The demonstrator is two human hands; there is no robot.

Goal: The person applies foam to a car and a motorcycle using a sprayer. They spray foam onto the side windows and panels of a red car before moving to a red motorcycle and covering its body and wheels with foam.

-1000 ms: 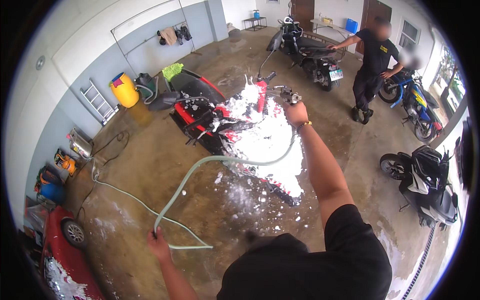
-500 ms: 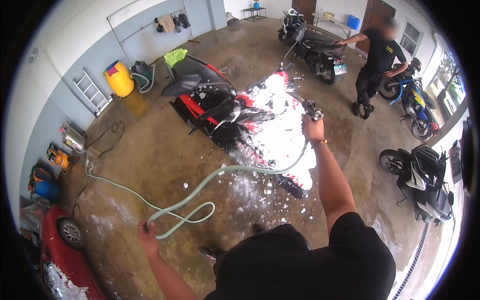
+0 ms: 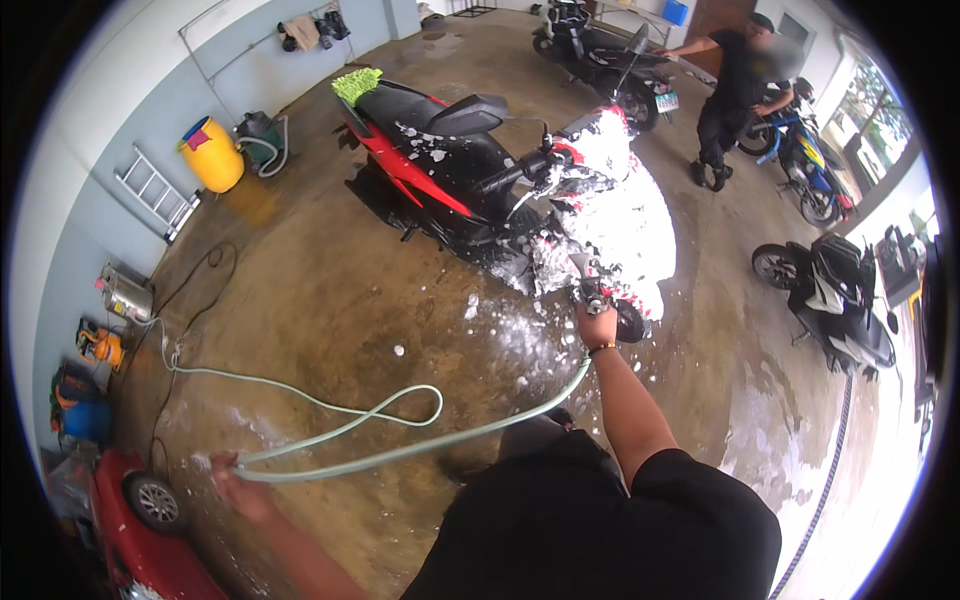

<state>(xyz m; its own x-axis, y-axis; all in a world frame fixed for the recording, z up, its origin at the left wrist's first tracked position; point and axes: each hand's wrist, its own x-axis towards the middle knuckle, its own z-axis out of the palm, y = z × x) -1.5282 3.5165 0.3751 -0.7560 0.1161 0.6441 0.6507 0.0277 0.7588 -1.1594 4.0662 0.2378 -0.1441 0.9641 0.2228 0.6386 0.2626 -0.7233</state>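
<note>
Drawn farther from the scooter (image 3: 495, 215) than before, the left hand (image 3: 243, 492) blurs at the bend of the hose (image 3: 440, 445); whether it closes on it, I cannot tell. Lowered to the scooter's near side, the right hand (image 3: 598, 326) wraps its fingers round the gun (image 3: 592, 291). Foam (image 3: 640, 225) still coats the scooter's front. Beyond it, a person (image 3: 728, 105) stands as before.

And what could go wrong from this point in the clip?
The pale green hose doubles back sharply at the left hand, so it might kink there. Its loose loop, low in front of the person, could become a trip hazard. The foam splatter on the wet-looking floor beside the motorcycle may be slippery underfoot.
</note>
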